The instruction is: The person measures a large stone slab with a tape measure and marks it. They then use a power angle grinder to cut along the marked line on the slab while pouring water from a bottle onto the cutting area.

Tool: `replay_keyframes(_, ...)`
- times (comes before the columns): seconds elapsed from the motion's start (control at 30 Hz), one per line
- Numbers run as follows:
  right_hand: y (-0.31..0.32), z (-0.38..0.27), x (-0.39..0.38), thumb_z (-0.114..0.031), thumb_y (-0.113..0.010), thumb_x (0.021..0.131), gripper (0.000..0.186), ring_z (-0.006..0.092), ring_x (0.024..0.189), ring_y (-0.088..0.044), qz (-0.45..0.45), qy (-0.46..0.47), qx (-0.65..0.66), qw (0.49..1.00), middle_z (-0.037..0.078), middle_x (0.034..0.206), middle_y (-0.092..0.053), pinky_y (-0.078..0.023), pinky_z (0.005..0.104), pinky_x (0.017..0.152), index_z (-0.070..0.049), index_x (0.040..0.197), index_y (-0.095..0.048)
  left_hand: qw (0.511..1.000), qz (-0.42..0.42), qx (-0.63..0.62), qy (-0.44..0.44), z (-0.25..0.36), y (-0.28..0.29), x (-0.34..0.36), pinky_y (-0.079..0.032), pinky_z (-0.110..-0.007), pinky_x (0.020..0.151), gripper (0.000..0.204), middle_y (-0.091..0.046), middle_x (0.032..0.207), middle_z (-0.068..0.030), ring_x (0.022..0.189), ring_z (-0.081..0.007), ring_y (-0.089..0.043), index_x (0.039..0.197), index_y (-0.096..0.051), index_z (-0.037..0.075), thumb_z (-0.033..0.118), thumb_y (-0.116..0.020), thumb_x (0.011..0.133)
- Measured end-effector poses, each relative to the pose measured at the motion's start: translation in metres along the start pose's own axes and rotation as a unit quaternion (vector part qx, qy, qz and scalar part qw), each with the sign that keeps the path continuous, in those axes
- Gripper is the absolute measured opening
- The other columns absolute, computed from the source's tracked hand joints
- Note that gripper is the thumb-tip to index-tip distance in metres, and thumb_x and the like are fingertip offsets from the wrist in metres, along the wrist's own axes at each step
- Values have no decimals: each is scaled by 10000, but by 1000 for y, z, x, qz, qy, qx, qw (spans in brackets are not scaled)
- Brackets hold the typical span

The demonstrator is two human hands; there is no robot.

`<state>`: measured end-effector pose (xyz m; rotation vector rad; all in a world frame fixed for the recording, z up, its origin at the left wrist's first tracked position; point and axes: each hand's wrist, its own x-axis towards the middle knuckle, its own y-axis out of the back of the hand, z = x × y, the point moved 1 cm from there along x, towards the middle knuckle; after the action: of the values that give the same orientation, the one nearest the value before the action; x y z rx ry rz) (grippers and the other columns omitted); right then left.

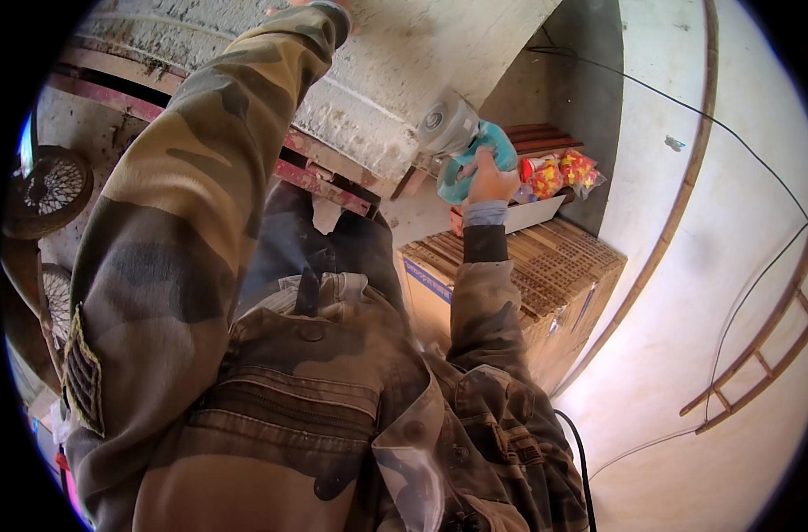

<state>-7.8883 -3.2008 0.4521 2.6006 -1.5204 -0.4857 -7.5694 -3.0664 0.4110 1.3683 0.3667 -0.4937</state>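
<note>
In my right hand (493, 180) is a hand-held power tool (457, 127) with a teal loop handle and a grey, round, ribbed body; its exact kind is unclear. My fingers are wrapped round the handle. The tool is at the right-hand edge of a rough, pale concrete-like slab (355, 111), and its far underside is hidden. My left arm reaches across the slab to the top of the view. Only a sliver of my left hand (308, 3) shows there, cut off by the picture's edge, so its fingers and anything in them are hidden.
Worn red supports (324, 184) run under the slab. A large cardboard box (546, 284) stands to the right, with bagged red-and-yellow packets (559, 173) beyond it. Spoked wheels (54, 191) are at the left. A black cable (679, 102) hangs along the white wall (661, 222).
</note>
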Motion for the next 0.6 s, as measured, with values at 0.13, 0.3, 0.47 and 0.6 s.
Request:
replay_keyframes(0.13, -7, -1, -24, 6, -580, 830, 21, 142, 432, -481, -9, -10, 21, 1000, 35, 628, -539, -424, 304, 428, -8, 822, -593, 1000, 4, 4, -7, -9, 8, -8, -164, -587, 1137, 896, -47, 1585, -174, 1455, -390, -16, 1519, -135, 114, 542, -526, 836)
replay_keyframes(0.3, 9, -10, -34, 3, -594, 834, 51, 131, 455, -497, -17, -62, 45, 997, 34, 668, -539, -434, 301, 433, 1, 874, -563, 1000, 7, -20, -16, -7, 6, -2, -146, -611, 1129, 876, -39, 1587, -167, 1455, -388, -21, 1521, -131, 124, 535, -517, 850)
replay_keyframes(0.47, 4, -52, 2, -50, -594, 863, 28, 132, 497, -491, -34, -69, 125, 989, 23, 662, -523, -440, 315, 464, -37, 883, -580, 998, 61, 23, 1, -12, -9, 5, -206, -651, 1092, 1117, -47, 1595, -127, 1458, -386, -36, 1526, -139, 246, 518, -808, 674)
replay_keyframes(0.6, -12, -80, 80, -85, -601, 870, 90, 126, 555, -477, -43, -157, 283, 945, -5, 667, -477, -442, 310, 544, -85, 812, -532, 999, 25, 44, 7, -11, -4, 9, -242, -650, 1086, 1159, -49, 1584, -156, 1449, -407, -54, 1523, -110, 255, 522, -827, 652)
